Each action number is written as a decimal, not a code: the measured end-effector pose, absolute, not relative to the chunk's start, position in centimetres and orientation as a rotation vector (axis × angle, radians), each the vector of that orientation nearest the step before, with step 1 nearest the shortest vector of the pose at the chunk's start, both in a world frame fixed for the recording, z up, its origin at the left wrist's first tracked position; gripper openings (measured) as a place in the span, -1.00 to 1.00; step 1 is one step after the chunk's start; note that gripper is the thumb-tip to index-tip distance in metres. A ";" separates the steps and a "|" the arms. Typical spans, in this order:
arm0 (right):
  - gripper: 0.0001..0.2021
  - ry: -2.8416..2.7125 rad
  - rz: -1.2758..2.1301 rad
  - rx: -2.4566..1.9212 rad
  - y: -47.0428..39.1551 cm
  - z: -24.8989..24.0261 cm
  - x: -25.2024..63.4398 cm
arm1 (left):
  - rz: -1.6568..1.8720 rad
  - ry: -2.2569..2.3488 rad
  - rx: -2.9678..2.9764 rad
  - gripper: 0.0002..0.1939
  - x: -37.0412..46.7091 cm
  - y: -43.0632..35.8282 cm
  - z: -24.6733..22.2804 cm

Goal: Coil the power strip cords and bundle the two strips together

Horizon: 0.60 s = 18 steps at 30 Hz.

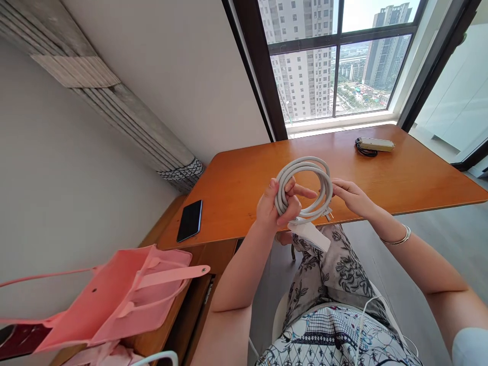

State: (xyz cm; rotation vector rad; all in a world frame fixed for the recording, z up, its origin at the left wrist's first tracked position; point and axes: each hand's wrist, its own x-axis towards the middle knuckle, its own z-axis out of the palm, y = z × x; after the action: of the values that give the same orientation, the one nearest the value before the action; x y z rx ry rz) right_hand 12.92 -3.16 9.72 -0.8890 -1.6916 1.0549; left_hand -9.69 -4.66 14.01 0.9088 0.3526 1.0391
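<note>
Apparently at the cord-gathering stage, the left hand [281, 204] grips a coiled white cable [326, 184] above the near edge of a wooden table [236, 188] while the right hand [353, 197] meets its side, hold unclear, the next move seemingly demanding steady loops.

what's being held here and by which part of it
The cable: the left hand grips the left side of its coil. The right hand is at the right side; whether it grips cannot be told.
</note>
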 end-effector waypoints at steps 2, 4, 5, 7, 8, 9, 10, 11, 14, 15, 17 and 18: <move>-0.59 -1.769 0.963 -0.970 -2.8 9.3 12.9 | 1.023 0.370 0.910 -0.50 -9.2 -4.8 13.9; -0.63 -1.777 0.936 -1.023 -2.4 9.1 12.8 | 1.002 0.372 0.907 -0.47 -8.8 -4.9 13.9; -0.63 -1.749 0.937 -1.037 -2.3 9.1 12.7 | 0.991 0.362 0.908 -0.46 -8.6 -5.0 13.9; -0.60 -1.635 0.946 -1.033 -2.1 9.1 12.3 | 0.971 0.319 0.924 -0.47 -8.2 -5.1 13.9; -0.57 -1.564 0.961 -1.017 -2.0 9.2 12.1 | 0.960 0.297 0.934 -0.48 -8.1 -5.1 13.9; -0.54 -1.493 0.988 -0.997 -2.0 9.2 11.9 | 0.948 0.282 0.943 -0.50 -8.0 -5.1 13.8; -0.51 -1.424 1.019 -0.979 -1.9 9.3 11.7 | 0.936 0.279 0.949 -0.51 -7.8 -5.1 13.8; -0.48 -1.360 1.048 -0.962 -2.0 9.3 11.4 | 0.922 0.284 0.951 -0.51 -7.7 -5.1 13.7; -0.44 -1.189 1.133 -0.908 -2.0 9.5 10.7 | 0.885 0.305 0.933 -0.51 -7.6 -4.9 13.5; -0.44 -1.144 1.166 -0.889 -2.0 9.5 10.4 | 0.878 0.301 0.923 -0.52 -7.5 -4.8 13.4; -0.45 -1.076 1.245 -0.873 -2.0 9.6 9.9 | 0.869 0.286 0.904 -0.53 -7.6 -4.6 13.3; -0.45 -1.060 1.292 -0.878 -1.9 9.7 9.7 | 0.866 0.281 0.898 -0.54 -7.6 -4.5 13.3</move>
State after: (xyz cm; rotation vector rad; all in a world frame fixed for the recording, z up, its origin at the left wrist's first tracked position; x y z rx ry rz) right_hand 9.72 -1.94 9.67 -0.8779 -1.0602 1.2924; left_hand -7.62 -4.46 13.28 0.8982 0.2809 0.8663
